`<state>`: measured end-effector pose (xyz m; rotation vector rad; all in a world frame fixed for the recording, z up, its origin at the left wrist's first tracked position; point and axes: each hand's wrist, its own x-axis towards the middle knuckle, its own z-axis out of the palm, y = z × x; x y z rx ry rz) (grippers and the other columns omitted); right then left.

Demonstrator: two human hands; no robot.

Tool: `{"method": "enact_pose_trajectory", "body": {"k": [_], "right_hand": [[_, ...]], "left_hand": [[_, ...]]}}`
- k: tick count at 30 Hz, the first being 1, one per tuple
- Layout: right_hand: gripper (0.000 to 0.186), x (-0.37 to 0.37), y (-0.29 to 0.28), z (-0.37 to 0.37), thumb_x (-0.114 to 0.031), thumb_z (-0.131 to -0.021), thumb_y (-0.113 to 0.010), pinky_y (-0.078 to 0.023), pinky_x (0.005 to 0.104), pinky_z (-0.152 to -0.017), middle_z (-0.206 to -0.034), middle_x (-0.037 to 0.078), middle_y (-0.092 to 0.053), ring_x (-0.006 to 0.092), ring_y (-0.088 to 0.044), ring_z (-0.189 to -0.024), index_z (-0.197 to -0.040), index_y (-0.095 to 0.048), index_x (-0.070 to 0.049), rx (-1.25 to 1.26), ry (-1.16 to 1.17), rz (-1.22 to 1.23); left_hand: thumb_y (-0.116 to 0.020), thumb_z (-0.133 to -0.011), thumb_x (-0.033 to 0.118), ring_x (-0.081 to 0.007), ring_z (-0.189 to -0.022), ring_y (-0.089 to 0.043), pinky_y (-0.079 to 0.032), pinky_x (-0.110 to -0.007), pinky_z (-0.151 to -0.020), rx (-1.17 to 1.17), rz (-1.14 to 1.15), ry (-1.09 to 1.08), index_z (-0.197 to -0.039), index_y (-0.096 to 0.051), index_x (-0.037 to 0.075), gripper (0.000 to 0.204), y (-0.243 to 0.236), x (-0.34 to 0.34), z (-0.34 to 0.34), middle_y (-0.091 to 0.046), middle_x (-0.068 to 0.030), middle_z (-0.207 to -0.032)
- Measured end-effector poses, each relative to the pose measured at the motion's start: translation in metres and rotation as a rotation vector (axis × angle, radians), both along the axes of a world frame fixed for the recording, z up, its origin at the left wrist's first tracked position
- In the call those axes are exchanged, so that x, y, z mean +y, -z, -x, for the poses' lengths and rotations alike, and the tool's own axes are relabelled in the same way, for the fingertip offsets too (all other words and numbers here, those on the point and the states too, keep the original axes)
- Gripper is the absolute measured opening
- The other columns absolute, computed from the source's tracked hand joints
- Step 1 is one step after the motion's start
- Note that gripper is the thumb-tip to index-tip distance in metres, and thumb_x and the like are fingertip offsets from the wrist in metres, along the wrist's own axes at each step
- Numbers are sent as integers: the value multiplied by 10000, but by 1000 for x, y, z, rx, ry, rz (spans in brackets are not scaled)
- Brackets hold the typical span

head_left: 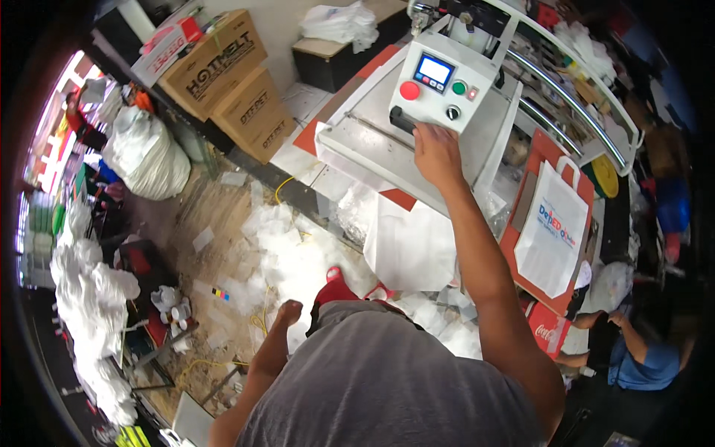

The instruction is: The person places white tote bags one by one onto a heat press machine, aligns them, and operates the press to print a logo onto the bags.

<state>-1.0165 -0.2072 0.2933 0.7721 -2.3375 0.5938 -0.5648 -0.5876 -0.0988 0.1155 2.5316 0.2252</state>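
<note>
My right hand is closed round a black handle at the front of a white press's control box, which has a small screen, red and green buttons and a knob. Under it lie a pale metal platen and white sheeting. My left hand hangs low at my side, fingers curled; what it holds, if anything, is hidden. To the right, a white printed tote bag rests flat on an orange board.
Cardboard boxes are stacked back left, near a white sack. White scraps and yellow cord litter the floor. A pile of white material stands left. A person in blue is at lower right, beside a red crate.
</note>
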Motion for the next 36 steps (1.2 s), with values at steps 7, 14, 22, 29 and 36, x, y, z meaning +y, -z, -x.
{"method": "enact_pose_trajectory", "body": {"k": [7, 14, 22, 29, 36], "right_hand": [[223, -53, -1, 23, -207, -985, -547, -461, 491, -913, -1042, 156, -713, 338, -666, -1012, -1106, -637, -42, -143, 47, -134], [359, -38, 1, -68, -61, -884, -619, -457, 485, -1021, -1204, 226, -632, 415, -592, -1136, -1234, -599, 13, 122, -166, 353], [173, 125, 150, -306, -23, -874, -609, -534, 421, -844, -1022, 196, -676, 392, -652, -974, -1040, -658, -28, -489, 69, 244], [117, 298, 235, -422, -103, -909, -625, -558, 399, -745, -934, 153, -711, 311, -706, -827, -980, -689, -35, -724, 413, 197], [172, 433, 185, -402, -211, -950, -657, -551, 417, -717, -856, 181, -711, 323, -716, -793, -952, -693, -43, -500, 747, 376]], "left_hand": [[-564, -831, 206, -372, -904, -710, -576, -479, -824, -102, -228, -661, -864, -734, 100, 203, 10, 28, -139, -734, -178, -962], [-643, -808, 262, -329, -933, -700, -565, -453, -797, -223, -507, -1192, -862, -703, 107, 175, 22, 54, -204, -729, -133, -908], [-664, -799, 236, -323, -921, -712, -580, -426, -802, -365, -407, -746, -868, -711, 104, 157, 66, 65, -271, -739, -134, -929], [-667, -833, 161, -188, -880, -687, -565, -379, -733, -241, 102, 368, -958, -672, 153, 126, 71, 85, -187, -719, -4, -917], [-461, -944, 194, -424, -975, -655, -554, -510, -841, 85, -124, 28, -929, -658, 106, 217, -13, 181, -23, -676, -204, -1103]]}}
